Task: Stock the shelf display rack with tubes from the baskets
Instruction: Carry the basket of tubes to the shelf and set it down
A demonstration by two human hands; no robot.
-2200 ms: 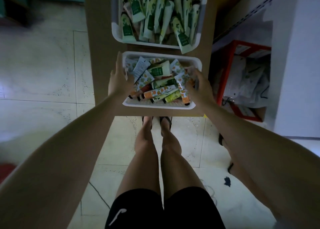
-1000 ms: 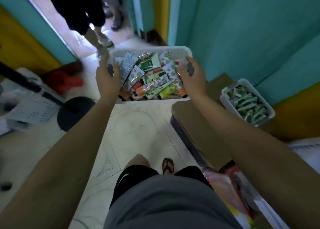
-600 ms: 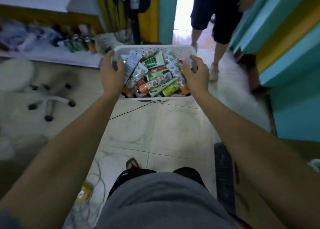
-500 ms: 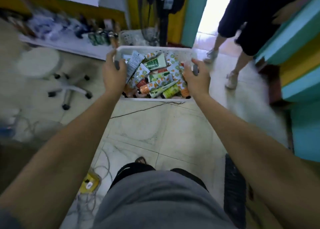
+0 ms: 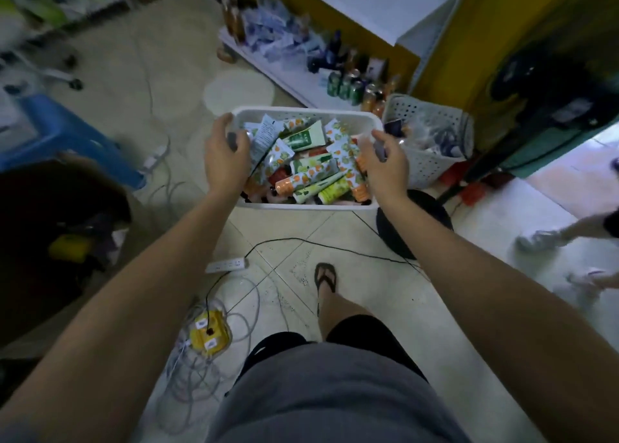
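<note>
I carry a white plastic basket (image 5: 301,111) in front of me, above the floor. It is heaped with several tubes (image 5: 310,174) printed in orange, green and white. My left hand (image 5: 225,159) grips the basket's left rim, thumb inside. My right hand (image 5: 385,164) grips the right rim the same way. Ahead stands a white shelf rack (image 5: 284,73) whose bottom board holds cans, bottles and sachets.
A perforated white basket (image 5: 432,130) sits on the floor just right of mine. A black round stand base (image 5: 412,221), a power strip (image 5: 227,264), cables and a yellow device (image 5: 209,335) lie underfoot. A blue stool (image 5: 67,141) stands left. Another person's feet (image 5: 536,241) are at right.
I lifted the basket off the cardboard box and turned around with it. The view has swung past the doorway toward the white shelf rack. Both hands kept their grip on the rims.
</note>
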